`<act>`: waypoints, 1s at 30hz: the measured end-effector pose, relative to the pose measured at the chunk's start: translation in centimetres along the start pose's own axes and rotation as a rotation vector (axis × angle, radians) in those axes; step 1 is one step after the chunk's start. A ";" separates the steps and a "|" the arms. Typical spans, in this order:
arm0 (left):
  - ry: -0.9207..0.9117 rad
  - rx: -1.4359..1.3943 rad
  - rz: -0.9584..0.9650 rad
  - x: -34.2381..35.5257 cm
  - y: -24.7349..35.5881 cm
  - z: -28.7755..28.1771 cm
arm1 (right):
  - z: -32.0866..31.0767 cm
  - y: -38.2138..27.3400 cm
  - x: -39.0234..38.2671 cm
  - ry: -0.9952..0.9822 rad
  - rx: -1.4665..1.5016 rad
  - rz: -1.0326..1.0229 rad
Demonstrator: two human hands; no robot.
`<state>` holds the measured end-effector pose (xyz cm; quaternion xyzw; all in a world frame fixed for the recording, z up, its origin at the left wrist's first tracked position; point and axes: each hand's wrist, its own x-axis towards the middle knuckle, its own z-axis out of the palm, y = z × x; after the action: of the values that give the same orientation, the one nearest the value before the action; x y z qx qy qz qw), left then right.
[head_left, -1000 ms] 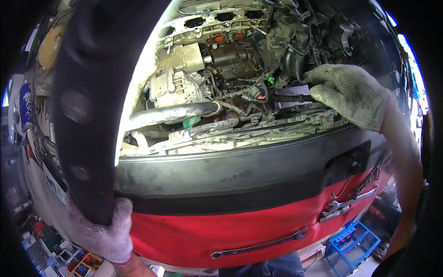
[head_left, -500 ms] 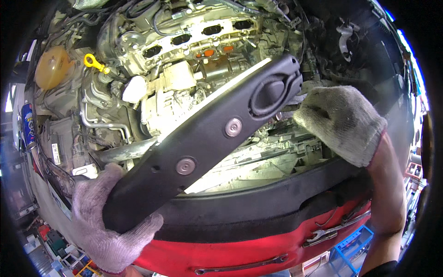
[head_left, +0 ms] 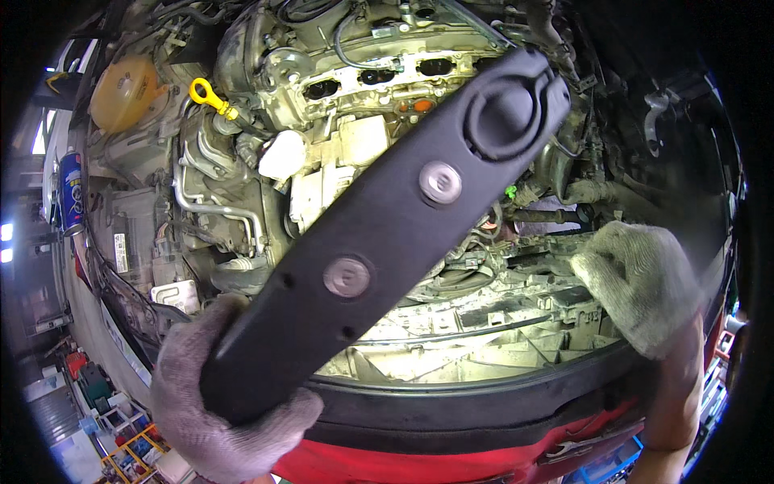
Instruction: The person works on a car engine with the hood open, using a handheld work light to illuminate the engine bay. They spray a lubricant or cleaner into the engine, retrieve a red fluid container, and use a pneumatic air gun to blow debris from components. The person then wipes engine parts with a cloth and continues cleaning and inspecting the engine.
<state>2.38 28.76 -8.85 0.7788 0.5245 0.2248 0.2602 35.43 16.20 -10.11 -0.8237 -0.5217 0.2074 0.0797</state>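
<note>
My left hand (head_left: 193, 403), in a pale knit glove, grips the lower end of a long black work light (head_left: 387, 234), thumb on one side and fingers on the other. Its back, with two round metal discs and a folded round hook, faces up, and light falls on the engine below. To the right, apart from the work light, my gloved right hand (head_left: 641, 286) hovers over the front of the engine bay. Its fingers are curled under, and anything inside them is hidden. Beneath the work light lies the engine (head_left: 355, 141), with a row of dark oval ports (head_left: 377, 77).
At the left are an amber coolant tank (head_left: 125, 94), a yellow dipstick loop (head_left: 211, 97) and a blue spray can (head_left: 72, 194). Along the near edge run black trim (head_left: 484, 411) and a red bumper (head_left: 387, 462), with a metal wrench (head_left: 576, 448) at right.
The work light has tilted so its back faces up more, and its far end has risen in view. My right hand has drawn away from it, right and nearer. The view has shifted.
</note>
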 end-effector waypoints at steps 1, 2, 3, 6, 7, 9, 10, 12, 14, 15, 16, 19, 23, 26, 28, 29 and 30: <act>0.031 -0.009 -0.004 0.2 -0.3 -0.4 | -0.5 -0.2 -0.2 0.001 -0.010 0.010; 0.062 -0.017 -0.009 0.4 -0.6 -1.0 | -0.7 -0.6 -0.4 0.009 0.002 0.047; 0.052 0.227 0.131 0.7 -1.5 -2.7 | -0.4 -0.4 -0.4 -0.010 0.065 0.079; 0.239 0.192 0.078 0.6 -4.2 -3.5 | 1.1 0.0 0.8 -0.089 0.203 0.180; 0.154 0.305 0.103 3.1 -4.8 -4.5 | -1.1 -0.5 -1.0 -0.061 0.159 0.307; 0.196 0.317 0.092 3.0 -5.6 -4.9 | 0.1 -0.3 0.5 -0.118 0.177 0.321; 0.208 0.326 0.057 3.6 -6.1 -4.6 | 0.1 -0.4 0.6 -0.129 0.167 0.361; 0.218 0.307 0.093 4.1 -8.0 -4.1 | 0.8 -1.4 0.3 -0.039 0.006 0.351; 0.233 0.244 0.078 4.2 -9.6 -4.2 | 1.5 -0.5 0.1 0.012 -0.005 0.230; 0.246 0.197 0.067 4.2 -10.1 -4.2 | 1.6 0.0 0.0 0.035 -0.013 0.172; 0.272 0.122 0.048 4.1 -10.3 -4.1 | 1.7 0.3 0.0 0.037 -0.035 0.140; 0.298 0.038 0.089 4.0 -11.1 -4.3 | 1.8 0.7 0.0 0.052 -0.019 0.100; 0.198 0.171 0.235 4.4 -12.3 -5.2 | 2.6 1.1 -0.4 0.067 0.091 0.149; 0.181 0.067 0.026 4.2 -10.5 -5.0 | 3.0 2.5 -0.2 0.055 0.077 0.142; 0.207 -0.043 0.031 5.1 -10.3 -4.0 | 0.6 1.8 -1.3 0.013 0.112 0.236; 0.194 -0.002 0.075 4.5 -10.9 -4.9 | 0.8 1.8 -0.8 -0.022 0.141 0.232; 0.184 0.032 0.119 3.8 -11.4 -5.5 | 0.6 1.7 -0.3 -0.075 0.162 0.216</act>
<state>-7.75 36.82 -11.68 0.7887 0.5025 0.3020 0.1849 36.46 15.16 -11.16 -0.8577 -0.4141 0.2866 0.1035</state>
